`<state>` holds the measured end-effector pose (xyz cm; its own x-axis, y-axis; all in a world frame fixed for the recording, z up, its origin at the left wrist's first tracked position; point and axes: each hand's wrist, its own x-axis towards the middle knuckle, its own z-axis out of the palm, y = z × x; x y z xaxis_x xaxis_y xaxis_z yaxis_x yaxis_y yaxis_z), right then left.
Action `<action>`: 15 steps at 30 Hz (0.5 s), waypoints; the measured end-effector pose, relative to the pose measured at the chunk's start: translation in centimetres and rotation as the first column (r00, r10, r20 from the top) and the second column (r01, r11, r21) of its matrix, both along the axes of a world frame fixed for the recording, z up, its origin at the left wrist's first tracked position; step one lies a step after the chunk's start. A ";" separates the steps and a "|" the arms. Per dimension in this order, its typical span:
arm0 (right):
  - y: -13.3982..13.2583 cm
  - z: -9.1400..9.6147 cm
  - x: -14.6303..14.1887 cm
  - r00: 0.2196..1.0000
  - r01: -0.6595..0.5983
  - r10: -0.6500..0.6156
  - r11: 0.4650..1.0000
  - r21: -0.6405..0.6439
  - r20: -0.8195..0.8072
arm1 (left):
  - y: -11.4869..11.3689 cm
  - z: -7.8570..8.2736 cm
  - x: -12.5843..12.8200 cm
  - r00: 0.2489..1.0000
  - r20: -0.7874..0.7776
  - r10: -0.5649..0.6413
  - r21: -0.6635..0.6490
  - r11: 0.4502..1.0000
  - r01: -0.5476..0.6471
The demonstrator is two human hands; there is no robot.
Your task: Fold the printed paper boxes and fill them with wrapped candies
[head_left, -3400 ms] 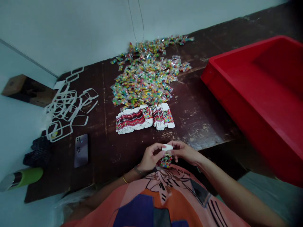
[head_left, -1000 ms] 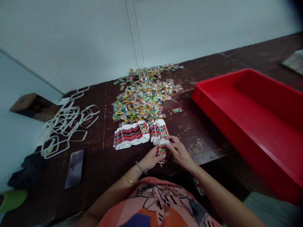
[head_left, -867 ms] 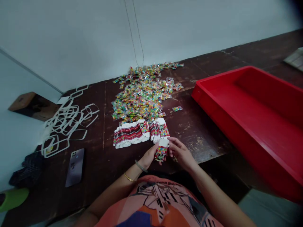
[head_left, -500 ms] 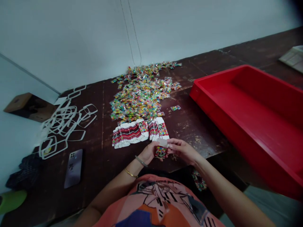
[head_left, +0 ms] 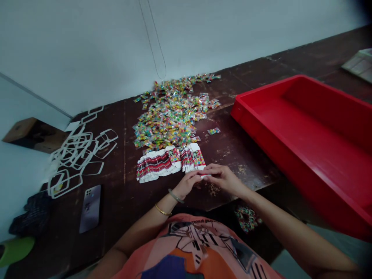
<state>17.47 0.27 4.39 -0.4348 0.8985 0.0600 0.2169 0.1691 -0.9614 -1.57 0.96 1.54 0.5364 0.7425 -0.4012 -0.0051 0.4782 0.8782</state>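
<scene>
Between my fingers is a small printed carton [head_left: 205,175], its red-and-white edge turned up and most of it hidden. My left hand [head_left: 187,185] closes on its left side, while my right hand [head_left: 226,180] grips the other end with thumb and fingers. Just beyond them lie two fanned rows of flat red-and-white cartons, a longer left row [head_left: 157,166] and a shorter right row [head_left: 190,159]. Behind these rows spreads a heap of clear candy packets [head_left: 171,118] with bright colours inside. One loose candy packet [head_left: 214,131] sits apart on the right.
A big red tray [head_left: 261,135] stands at the right. On the left are a phone [head_left: 90,209], tangled white strap loops [head_left: 75,149], a brown cardboard box [head_left: 35,135], a black bag [head_left: 30,217] and a green object [head_left: 17,250]. Below the table's front edge, colourful items [head_left: 247,218] show.
The carton has turned in my hands: its printed face and pale flap showed before, now only a narrow edge shows. My right fingers have moved over its top. The view has shifted slightly.
</scene>
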 end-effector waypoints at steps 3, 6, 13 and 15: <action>0.0 -0.4 0.2 0.999 0.039 -0.039 0.999 0.005 -0.002 | -0.5 -0.4 -0.4 0.989 0.139 -0.053 -0.024 0.998 0.057; -1.0 -1.3 -0.1 0.998 0.039 -0.044 0.993 0.113 0.045 | -1.3 -1.1 -0.1 0.986 0.165 -0.018 -0.118 0.992 0.038; -5.1 -0.9 5.1 0.982 0.130 -0.122 0.991 -0.045 0.147 | -2.0 4.5 1.3 0.987 0.080 -0.137 0.095 0.987 0.129; -5.6 -0.2 7.5 0.961 0.049 -0.024 0.995 -0.082 0.277 | -2.6 7.1 0.0 0.983 0.142 -0.118 0.061 0.992 0.110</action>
<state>24.98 -5.32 4.23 -0.3904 0.9105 -0.1362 0.4796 0.0749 -0.8743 -1.55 -1.67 8.59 0.6684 0.6910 -0.2752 -0.0824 0.4365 0.8959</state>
